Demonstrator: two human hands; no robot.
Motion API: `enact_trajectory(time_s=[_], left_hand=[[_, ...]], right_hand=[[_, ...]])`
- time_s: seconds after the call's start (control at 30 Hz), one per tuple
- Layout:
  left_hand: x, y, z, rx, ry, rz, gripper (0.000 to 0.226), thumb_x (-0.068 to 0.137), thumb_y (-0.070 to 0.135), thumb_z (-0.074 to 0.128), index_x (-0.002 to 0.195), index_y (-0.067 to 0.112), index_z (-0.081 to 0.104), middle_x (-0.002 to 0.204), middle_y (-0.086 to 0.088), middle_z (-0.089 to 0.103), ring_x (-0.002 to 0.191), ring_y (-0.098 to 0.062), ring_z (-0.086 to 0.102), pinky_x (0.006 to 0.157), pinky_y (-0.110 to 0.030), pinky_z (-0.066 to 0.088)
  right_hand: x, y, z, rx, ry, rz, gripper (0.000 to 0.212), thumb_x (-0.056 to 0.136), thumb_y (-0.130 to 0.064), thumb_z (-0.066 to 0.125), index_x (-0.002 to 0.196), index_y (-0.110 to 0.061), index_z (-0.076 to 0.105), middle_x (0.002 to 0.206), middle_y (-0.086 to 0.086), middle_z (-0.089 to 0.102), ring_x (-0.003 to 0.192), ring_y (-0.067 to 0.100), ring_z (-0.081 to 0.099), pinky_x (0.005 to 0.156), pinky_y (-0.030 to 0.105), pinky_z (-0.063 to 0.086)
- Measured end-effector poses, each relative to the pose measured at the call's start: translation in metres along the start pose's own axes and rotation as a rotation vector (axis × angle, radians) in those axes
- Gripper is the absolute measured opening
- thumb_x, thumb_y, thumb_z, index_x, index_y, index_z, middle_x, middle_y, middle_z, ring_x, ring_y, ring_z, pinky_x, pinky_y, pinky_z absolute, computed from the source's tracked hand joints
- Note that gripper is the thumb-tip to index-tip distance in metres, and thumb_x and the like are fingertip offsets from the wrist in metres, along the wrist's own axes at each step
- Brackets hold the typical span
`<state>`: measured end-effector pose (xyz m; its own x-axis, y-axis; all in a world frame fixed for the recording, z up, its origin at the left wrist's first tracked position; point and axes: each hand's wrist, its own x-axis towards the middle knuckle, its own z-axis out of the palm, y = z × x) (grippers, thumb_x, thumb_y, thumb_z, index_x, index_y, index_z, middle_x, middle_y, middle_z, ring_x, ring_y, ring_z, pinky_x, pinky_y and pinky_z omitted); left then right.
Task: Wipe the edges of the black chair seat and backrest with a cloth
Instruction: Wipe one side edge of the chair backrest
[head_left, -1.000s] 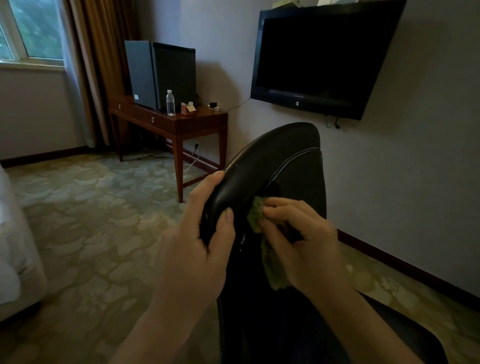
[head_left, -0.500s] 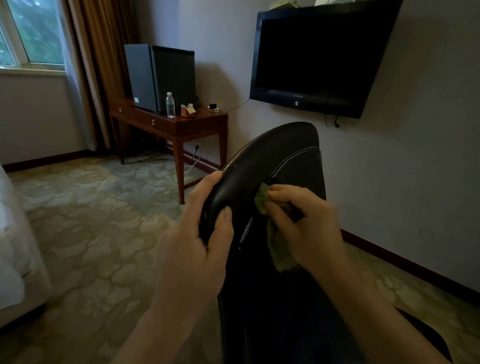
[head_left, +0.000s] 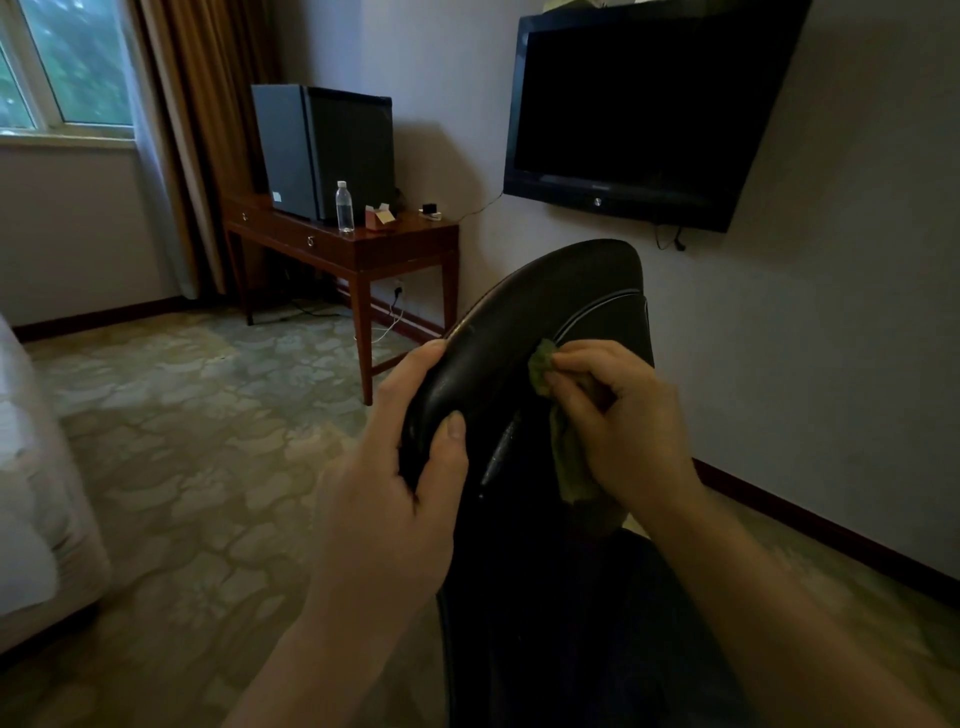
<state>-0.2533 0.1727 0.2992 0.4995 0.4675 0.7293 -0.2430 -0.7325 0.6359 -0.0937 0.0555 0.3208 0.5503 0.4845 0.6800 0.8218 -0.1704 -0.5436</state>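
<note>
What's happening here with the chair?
A person is wiping a black chair. Their left hand grips the curved edge of its back, with the thumb on the near side, apparently to steady it. Their right hand holds a green cloth bunched in its fingers and presses it against the back, beside the pale seam line.

Bare left forearm (head_left: 311, 649) and bare right forearm (head_left: 779, 623), left grip (head_left: 389, 519) with a short, seemingly plain thumbnail (head_left: 456, 428)
</note>
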Motion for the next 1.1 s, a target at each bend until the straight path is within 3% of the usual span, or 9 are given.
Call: enact_trajectory(time_s=[0.2, 0.37, 0.47, 0.57, 0.67, 0.8, 0.93, 1.1], left_hand=[[-0.001, 0.001, 0.001, 0.002, 0.013, 0.027, 0.041, 0.099, 0.038, 0.042, 0.14, 0.04, 0.04, 0.106, 0.028, 0.058, 0.08, -0.013, 0.065, 0.052, -0.023, 0.052], [0.0, 0.001, 0.001, 0.004, 0.007, 0.008, 0.04, 0.1, 0.037, 0.044, 0.14, 0.042, 0.041, 0.106, 0.032, 0.057, 0.085, -0.011, 0.064, 0.056, -0.023, 0.053], [-0.001, 0.0, 0.001, 0.011, 0.005, 0.009, 0.04, 0.101, 0.036, 0.044, 0.14, 0.041, 0.041, 0.106, 0.028, 0.057, 0.081, -0.011, 0.065, 0.052, -0.023, 0.053], [-0.001, 0.001, 0.001, 0.024, 0.021, 0.036, 0.039, 0.099, 0.038, 0.041, 0.138, 0.046, 0.038, 0.105, 0.029, 0.057, 0.076, -0.009, 0.065, 0.048, -0.019, 0.05], [-0.001, 0.001, 0.003, 0.035, 0.028, 0.038, 0.04, 0.099, 0.04, 0.04, 0.138, 0.045, 0.038, 0.105, 0.035, 0.056, 0.083, -0.008, 0.064, 0.055, -0.023, 0.052], [0.0, 0.001, 0.004, 0.04, 0.031, 0.04, 0.041, 0.098, 0.042, 0.04, 0.139, 0.044, 0.038, 0.104, 0.037, 0.056, 0.084, -0.007, 0.063, 0.057, -0.024, 0.052], [0.0, -0.001, 0.003, 0.049, 0.025, 0.034, 0.042, 0.098, 0.045, 0.039, 0.139, 0.047, 0.038, 0.104, 0.04, 0.055, 0.083, -0.007, 0.064, 0.054, -0.026, 0.051], [0.003, -0.003, 0.003, 0.012, -0.002, 0.033, 0.04, 0.098, 0.043, 0.038, 0.138, 0.046, 0.038, 0.106, 0.039, 0.053, 0.085, -0.006, 0.063, 0.055, -0.024, 0.053]], right_hand=[[-0.013, 0.001, 0.001, -0.061, 0.0, -0.177, 0.024, 0.09, -0.024, 0.06, 0.112, -0.02, 0.068, 0.117, -0.012, 0.059, 0.108, 0.007, 0.06, 0.094, 0.021, 0.05], [0.015, 0.014, -0.004, -0.161, 0.023, -0.066, 0.019, 0.091, -0.018, 0.064, 0.109, -0.015, 0.07, 0.111, -0.011, 0.054, 0.092, -0.008, 0.051, 0.087, 0.004, 0.042], [0.017, 0.013, -0.001, -0.166, 0.042, 0.001, 0.019, 0.093, -0.018, 0.063, 0.111, -0.015, 0.069, 0.108, -0.012, 0.052, 0.09, -0.008, 0.05, 0.085, 0.011, 0.045], [0.001, 0.004, 0.004, -0.129, 0.038, -0.056, 0.02, 0.093, -0.022, 0.061, 0.11, -0.017, 0.069, 0.109, -0.015, 0.052, 0.093, -0.007, 0.053, 0.084, 0.012, 0.047], [-0.014, 0.0, 0.006, -0.1, 0.043, -0.156, 0.025, 0.091, -0.026, 0.057, 0.109, -0.015, 0.07, 0.112, -0.016, 0.052, 0.096, -0.009, 0.053, 0.087, 0.008, 0.046], [-0.006, 0.006, 0.004, -0.211, 0.042, -0.251, 0.027, 0.091, -0.027, 0.057, 0.109, -0.012, 0.071, 0.111, -0.003, 0.061, 0.099, -0.001, 0.051, 0.086, 0.012, 0.048], [0.016, 0.018, 0.001, -0.269, 0.056, -0.173, 0.024, 0.093, -0.024, 0.059, 0.11, -0.011, 0.07, 0.11, 0.002, 0.063, 0.095, 0.004, 0.052, 0.086, 0.015, 0.047], [0.024, 0.02, 0.003, -0.277, 0.071, -0.035, 0.022, 0.096, -0.021, 0.06, 0.114, -0.013, 0.069, 0.106, -0.009, 0.055, 0.091, 0.0, 0.048, 0.079, 0.005, 0.038]])
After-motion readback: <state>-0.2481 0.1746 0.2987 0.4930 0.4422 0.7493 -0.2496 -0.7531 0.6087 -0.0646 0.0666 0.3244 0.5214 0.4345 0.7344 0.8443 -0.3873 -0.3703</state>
